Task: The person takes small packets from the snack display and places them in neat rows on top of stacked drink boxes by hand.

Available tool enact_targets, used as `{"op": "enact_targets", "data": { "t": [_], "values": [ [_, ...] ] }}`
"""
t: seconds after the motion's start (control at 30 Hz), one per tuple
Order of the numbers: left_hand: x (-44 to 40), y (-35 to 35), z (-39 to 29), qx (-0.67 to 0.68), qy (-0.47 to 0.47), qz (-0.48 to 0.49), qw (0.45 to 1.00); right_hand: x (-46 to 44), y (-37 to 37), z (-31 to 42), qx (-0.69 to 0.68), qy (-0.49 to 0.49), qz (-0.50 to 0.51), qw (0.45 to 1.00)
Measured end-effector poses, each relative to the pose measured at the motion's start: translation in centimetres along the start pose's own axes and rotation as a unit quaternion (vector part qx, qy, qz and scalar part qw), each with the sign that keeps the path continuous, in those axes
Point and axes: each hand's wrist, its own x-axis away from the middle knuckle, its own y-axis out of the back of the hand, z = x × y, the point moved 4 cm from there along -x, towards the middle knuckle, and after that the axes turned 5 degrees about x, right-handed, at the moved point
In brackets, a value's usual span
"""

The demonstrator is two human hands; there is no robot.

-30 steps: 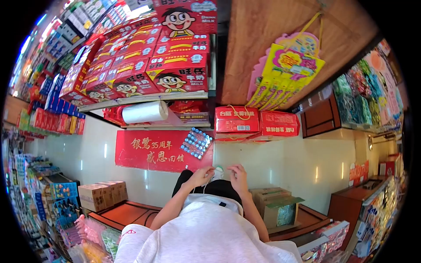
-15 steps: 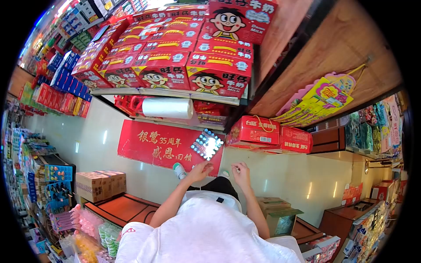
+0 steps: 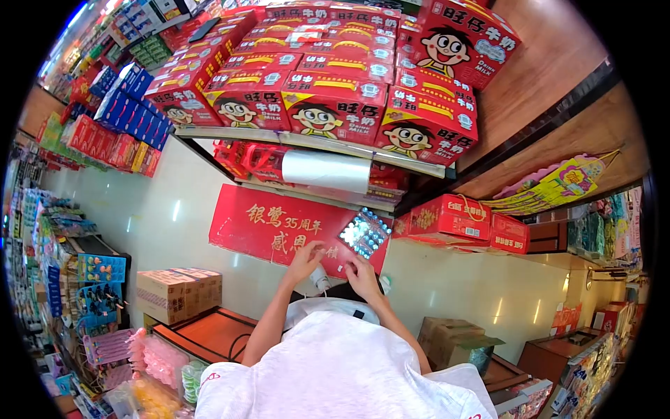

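A square pack of shiny blue round pieces (image 3: 365, 232) shows above the right end of a red board with gold lettering (image 3: 241, 222), which lies on the floor. My right hand (image 3: 363, 278) is just below the pack, its fingers curled together. Whether they touch the pack or pinch something small, I cannot tell. To its left, my left hand (image 3: 306, 261) hovers over the board's lower edge, fingers loosely bent and apart, with nothing visible in them. A shoe (image 3: 319, 279) shows between the hands.
Red milk cartons (image 3: 328, 112) are stacked on a shelf ahead, with a white roll (image 3: 325, 171) beneath. Red gift boxes (image 3: 450, 218) stand on the floor to the right. Brown cartons (image 3: 178, 293) sit at left, and an opened carton (image 3: 453, 342) is at lower right.
The view has shifted, so the shelf and board appear further right. My right hand has moved left, close under the pack. My left hand has risen slightly, over the board's lower edge.
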Motion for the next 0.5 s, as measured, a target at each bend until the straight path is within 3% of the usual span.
{"op": "enact_targets", "data": {
  "t": [0.07, 0.13, 0.2, 0.27, 0.33, 0.5],
  "values": [
    [0.4, 1.5, 0.7, -0.001, 0.005, -0.016, 1.000, -0.9, -1.2, 0.8, 0.031, 0.056, -0.055, 0.996],
    [0.2, 2.6, -0.7, 0.032, -0.001, -0.022, 0.999, -1.7, -0.5, 3.2, -0.154, -0.033, -0.031, 0.987],
    [-0.9, 3.4, -0.5, 0.043, -0.007, -0.027, 0.999, -3.3, 1.5, 6.0, -0.186, -0.033, -0.060, 0.980],
    [-2.2, 4.0, -1.0, 0.056, -0.011, -0.034, 0.998, -5.7, 5.0, 9.3, -0.139, -0.022, -0.103, 0.985],
    [-3.9, 4.7, -3.7, 0.068, -0.013, -0.044, 0.997, -8.9, 6.8, 8.6, -0.122, 0.022, -0.153, 0.980],
    [-7.6, 6.1, -6.9, 0.071, -0.057, -0.051, 0.995, -15.3, 10.2, 10.0, -0.116, 0.023, -0.203, 0.972]
  ]
}}
